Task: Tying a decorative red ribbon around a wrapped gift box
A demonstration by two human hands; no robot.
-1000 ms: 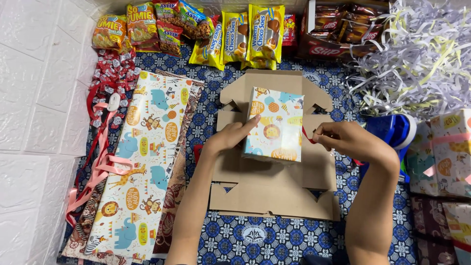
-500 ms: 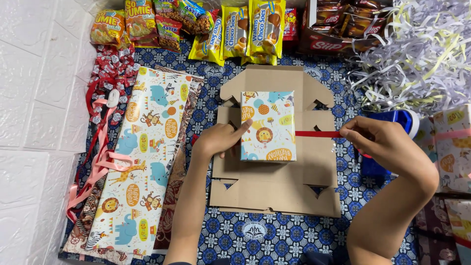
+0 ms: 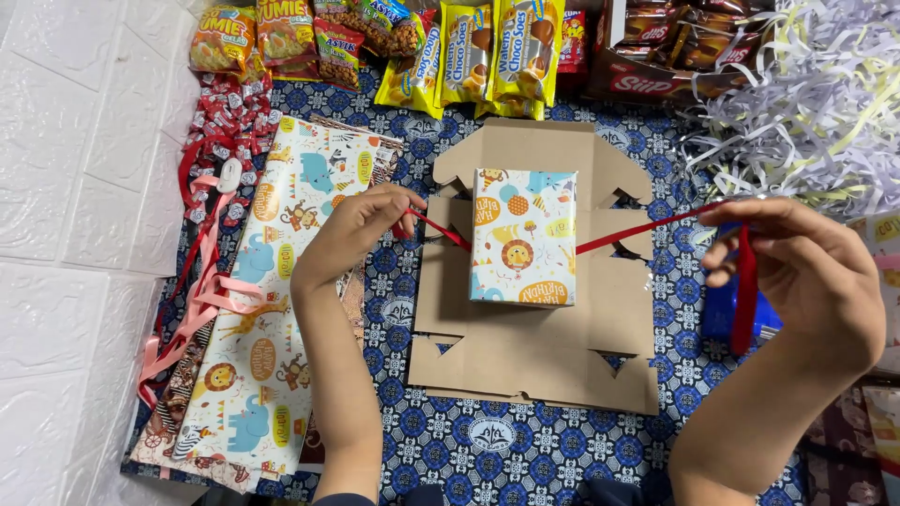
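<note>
We see a satiny red ribbon, a gift box in smooth printed paper, matt brown cardboard, and glossy foil snack packets.

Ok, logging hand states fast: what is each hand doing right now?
Left hand: closed, pinching one end of the red ribbon left of the wrapped box.
Right hand: closed on the ribbon's other end, pulled out to the right.
</note>
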